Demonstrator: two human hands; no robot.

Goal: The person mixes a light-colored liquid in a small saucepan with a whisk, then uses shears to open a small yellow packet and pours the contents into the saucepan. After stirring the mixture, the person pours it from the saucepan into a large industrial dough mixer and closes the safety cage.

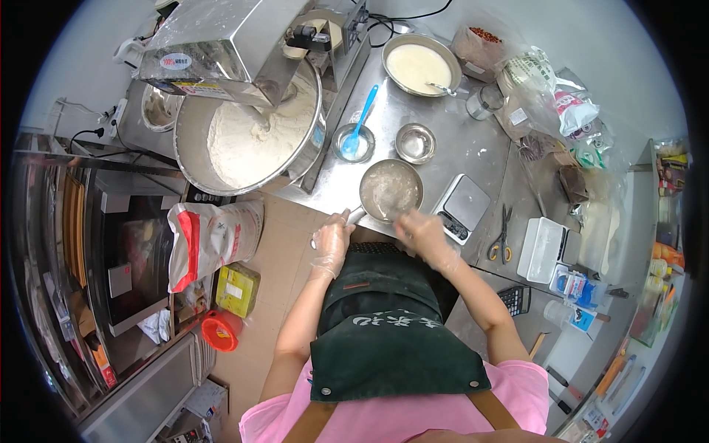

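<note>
A small metal saucepan [374,179] holds a thin, cloudy whitish liquid at the table's near edge. My left hand [334,238], in a clear plastic glove, is closed round its handle. At the pan's near right rim is my right hand [427,238], also gloved and blurred by motion. Its fingers look curled together; whatever they hold is lost in the blur over the pan. Behind the pan stand a small metal bowl [416,143] and another small bowl [364,151] with a blue spatula [364,111] leaning in it. A digital scale [467,203] lies to the right.
At the left a large mixer [221,52] stands over a steel bowl [185,159] of flour. Farther back is a pan of creamy liquid [419,69]. Scissors [502,235], a white plastic tub [538,247] and several bags line the right. A flour sack [221,236] stands beside the floor.
</note>
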